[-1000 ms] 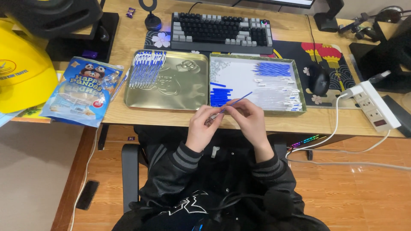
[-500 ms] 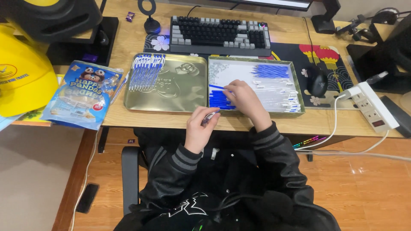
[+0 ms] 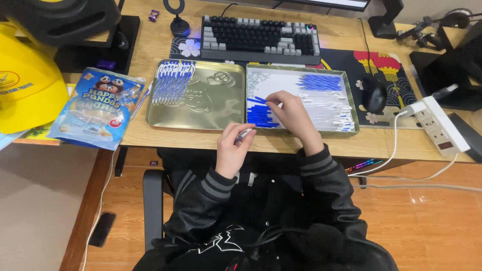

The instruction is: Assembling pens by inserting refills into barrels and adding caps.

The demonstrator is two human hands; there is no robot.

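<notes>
My right hand (image 3: 292,116) reaches into the white-lined tray (image 3: 351,108), its fingertips on the pile of blue pen barrels (image 3: 260,114) at the tray's left side. Whether it grips one I cannot tell. My left hand (image 3: 232,148) rests at the desk's front edge, closed on a small white pen part (image 3: 244,134). White pen parts (image 3: 331,111) and blue refills (image 3: 319,82) lie further right in the same tray. The gold tin lid (image 3: 211,103) to the left holds a row of assembled blue-and-white pens (image 3: 171,83).
A keyboard (image 3: 258,32) sits behind the trays, a mouse (image 3: 373,94) and power strip (image 3: 434,120) to the right. A snack bag (image 3: 98,108) and yellow hard hat (image 3: 25,83) lie at the left. A chair arm (image 3: 153,206) is below the desk edge.
My right hand left my left hand, reached forward into the white tray and now rests on the blue barrels. My left hand stayed at the desk edge with its part.
</notes>
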